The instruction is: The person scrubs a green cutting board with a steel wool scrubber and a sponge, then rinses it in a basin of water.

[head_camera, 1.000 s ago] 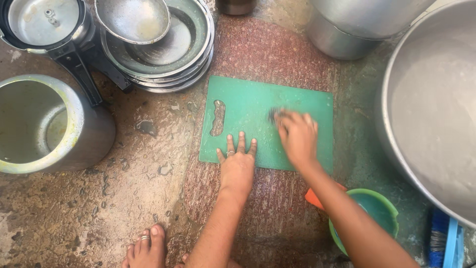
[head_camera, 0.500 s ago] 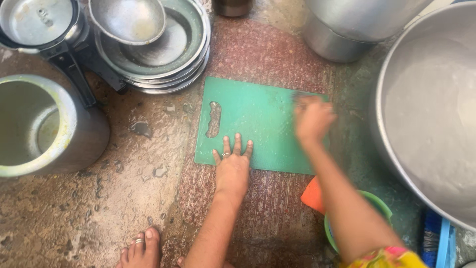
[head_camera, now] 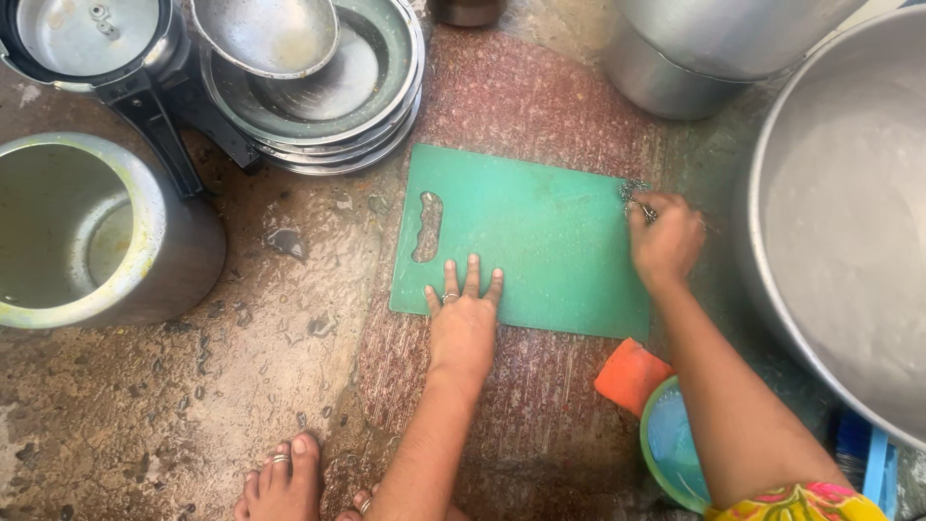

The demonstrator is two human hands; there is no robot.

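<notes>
The green cutting board [head_camera: 531, 241] lies flat on the wet floor [head_camera: 289, 386] in front of me, its handle slot toward the stacked plates. My right hand [head_camera: 664, 241] has its fingers [head_camera: 639, 207] curled tight around a steel scrubber [head_camera: 632, 191], pressed at the board's far right corner. My left hand [head_camera: 463, 323] lies flat on the near edge, fingers [head_camera: 472, 280] spread and holding nothing, pinning the board down. The board looks wet and fairly clean across its face, so I judge the scrubbing well along, with rinsing and the underside left; I cannot tell for sure.

Around it: a stack of steel plates [head_camera: 328, 106] with a bowl [head_camera: 265, 34] on top, a pressure cooker [head_camera: 87, 232] and its lid [head_camera: 87, 34] at left, a big steel basin [head_camera: 849, 241] close at right, a steel pot [head_camera: 704, 48] beyond. A green bowl [head_camera: 670, 444] and orange sponge [head_camera: 632, 374] sit under my right forearm, crowding it. My foot [head_camera: 285, 482] rests near.
</notes>
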